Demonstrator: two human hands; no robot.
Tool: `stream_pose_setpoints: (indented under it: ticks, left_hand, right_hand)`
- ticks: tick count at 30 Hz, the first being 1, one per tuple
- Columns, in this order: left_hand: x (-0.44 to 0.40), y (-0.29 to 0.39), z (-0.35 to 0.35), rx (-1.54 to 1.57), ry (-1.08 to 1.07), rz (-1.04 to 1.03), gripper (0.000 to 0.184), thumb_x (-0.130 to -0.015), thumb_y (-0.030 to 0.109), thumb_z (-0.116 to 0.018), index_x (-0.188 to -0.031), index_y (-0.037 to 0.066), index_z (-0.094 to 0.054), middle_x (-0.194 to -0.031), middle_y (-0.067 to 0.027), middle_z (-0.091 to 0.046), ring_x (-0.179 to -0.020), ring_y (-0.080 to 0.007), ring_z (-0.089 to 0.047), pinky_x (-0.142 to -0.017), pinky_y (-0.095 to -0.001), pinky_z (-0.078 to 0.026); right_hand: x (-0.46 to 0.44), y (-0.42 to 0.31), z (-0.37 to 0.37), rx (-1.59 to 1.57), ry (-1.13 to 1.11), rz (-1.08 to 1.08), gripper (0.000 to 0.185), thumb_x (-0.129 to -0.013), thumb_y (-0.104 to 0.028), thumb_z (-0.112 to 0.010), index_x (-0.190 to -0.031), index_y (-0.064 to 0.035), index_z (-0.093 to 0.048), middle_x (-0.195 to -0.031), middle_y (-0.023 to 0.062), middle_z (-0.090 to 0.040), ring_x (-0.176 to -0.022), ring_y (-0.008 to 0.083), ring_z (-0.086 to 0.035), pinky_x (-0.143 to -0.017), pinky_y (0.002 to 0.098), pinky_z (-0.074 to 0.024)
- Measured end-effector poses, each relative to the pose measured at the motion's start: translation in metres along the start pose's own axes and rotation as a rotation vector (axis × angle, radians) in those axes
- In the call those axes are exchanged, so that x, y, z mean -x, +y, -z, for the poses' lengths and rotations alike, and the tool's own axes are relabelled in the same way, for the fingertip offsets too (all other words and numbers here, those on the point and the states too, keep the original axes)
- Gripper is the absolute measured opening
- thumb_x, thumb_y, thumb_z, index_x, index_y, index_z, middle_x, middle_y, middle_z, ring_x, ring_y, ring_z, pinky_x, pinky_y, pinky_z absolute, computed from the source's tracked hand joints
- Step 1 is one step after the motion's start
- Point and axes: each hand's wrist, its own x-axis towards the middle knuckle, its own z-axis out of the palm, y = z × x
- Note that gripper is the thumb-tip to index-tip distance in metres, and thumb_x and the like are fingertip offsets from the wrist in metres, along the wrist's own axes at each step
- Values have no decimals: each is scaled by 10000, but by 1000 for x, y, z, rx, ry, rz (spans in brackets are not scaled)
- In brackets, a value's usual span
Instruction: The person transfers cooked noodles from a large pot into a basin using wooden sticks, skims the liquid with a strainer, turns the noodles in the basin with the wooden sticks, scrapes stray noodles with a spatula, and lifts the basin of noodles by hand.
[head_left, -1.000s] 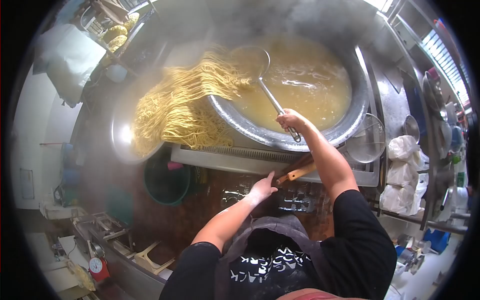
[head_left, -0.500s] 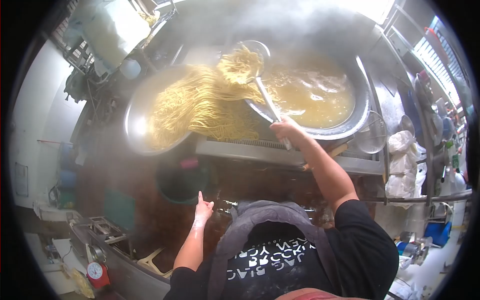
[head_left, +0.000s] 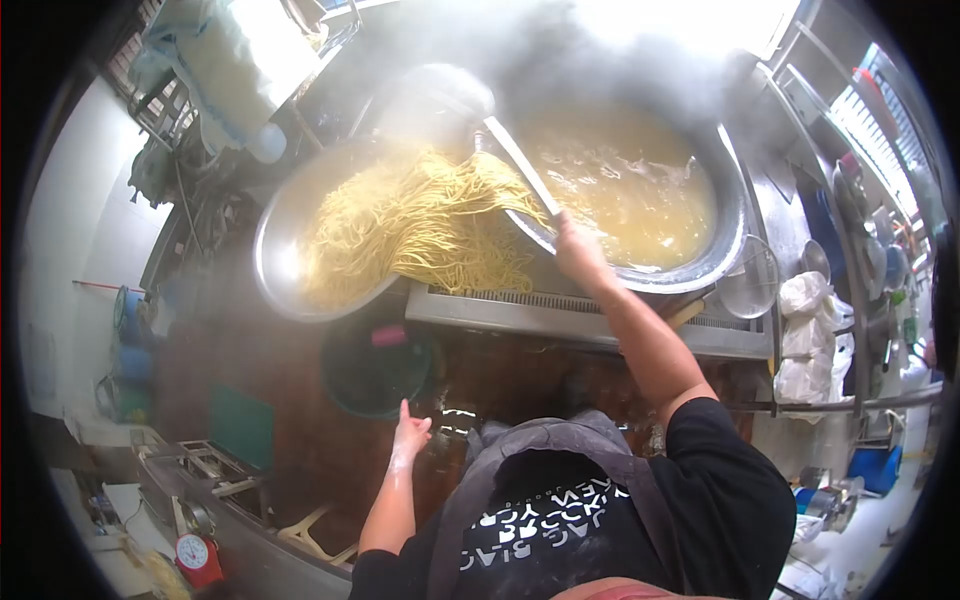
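Observation:
My right hand is closed round the handle of a long-handled strainer. The strainer's round head is raised beyond the noodles, blurred by steam; no noodles can be made out in it. Yellow noodles lie heaped in a wide metal bowl, spilling over its right side toward the big pot. Cloudy, steaming liquid fills the pot on the right. My left hand hangs low before my body, index finger stretched out, holding nothing.
A dark green tub with a pink item stands on the wet floor below the bowl. A metal ledge runs along the front of the pot. A wire strainer rests at the pot's right. A red scale sits lower left.
The strainer head held noodles over the heap; now it has swung up and left, away from them. Noodles lie draped toward the pot rim. My left hand stays low, nearly unmoved.

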Motion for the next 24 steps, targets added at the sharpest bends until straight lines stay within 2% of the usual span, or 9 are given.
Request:
stream_pose_setpoints:
  ticks: [1, 4, 7, 13, 16, 17, 18, 21, 24]
  left_hand:
    - [7, -10, 2, 10, 31, 44, 932, -888, 127, -668, -1578, 106, -42, -811, -82, -656, -586, -174, -647, -534, -339, -550]
    - [35, -15, 0, 142, 93, 178, 926, -907, 104, -655, -1581, 149, -21, -910, -108, -630, -572, -175, -644, -498, -323, -554]
    - [49, -12, -21, 151, 93, 245, 923, -915, 104, -648, -1580, 148, -10, -900, -112, -631, -568, -175, -644, -494, -313, -554]
    - [43, -3, -72, -35, -25, 425, 945, -916, 123, -648, -1581, 193, 20, -923, -129, -672, -572, -176, -639, -513, -332, -559]
    - [15, 22, -87, -191, -70, 481, 941, -917, 142, -642, -1581, 217, 21, -926, -137, -685, -566, -179, -631, -522, -356, -560]
    - [7, 31, -89, -239, -84, 495, 938, -918, 149, -639, -1581, 225, 20, -926, -140, -689, -564, -180, -629, -525, -364, -560]
    - [0, 45, -91, -146, -49, 462, 926, -923, 174, -629, -1580, 240, 20, -935, -151, -690, -566, -182, -628, -529, -377, -559]
    - [-5, 107, -99, -83, 37, 321, 888, -915, 129, -645, -1583, 183, -64, -951, -119, -654, -567, -157, -620, -484, -309, -539]
    - [-10, 131, -111, -21, 37, 184, 884, -917, 124, -658, -1585, 179, -81, -922, -96, -642, -568, -151, -615, -484, -306, -531]
  right_hand:
    - [-19, 17, 11, -80, -11, -155, 445, -954, -127, -431, -1383, -21, -474, -984, 260, -674, -922, 420, -660, -798, 503, -520]
    - [-75, 69, 21, 54, 31, -233, 378, -1026, -162, -312, -1294, 19, -509, -949, 247, -682, -910, 413, -667, -792, 504, -532]
    - [-85, 116, 8, 109, -59, -205, 374, -999, -125, -357, -1319, 34, -467, -970, 250, -678, -907, 399, -675, -767, 498, -538]
    - [67, 180, 5, 67, -133, -38, 548, -905, -44, -466, -1443, 8, -373, -1040, 280, -660, -963, 421, -655, -824, 498, -523]
    - [88, 222, 82, -61, -199, -192, 567, -893, -76, -541, -1444, -45, -410, -1118, 266, -646, -999, 436, -638, -851, 501, -516]
    - [87, 260, 72, -36, 8, -94, 555, -887, -102, -587, -1425, -83, -452, -1120, 233, -648, -984, 427, -639, -829, 497, -526]
    - [78, 295, 75, 5, 156, -44, 530, -898, -117, -591, -1412, -82, -466, -1043, 223, -652, -937, 417, -644, -787, 496, -536]
    - [32, 353, 137, 327, 158, -308, 497, -963, -192, -541, -1423, -61, -408, -961, 252, -670, -844, 450, -663, -718, 519, -533]
    - [-20, 431, 169, 304, 144, -406, 365, -956, -238, -595, -1203, 7, -483, -907, 287, -678, -884, 470, -664, -769, 559, -524]
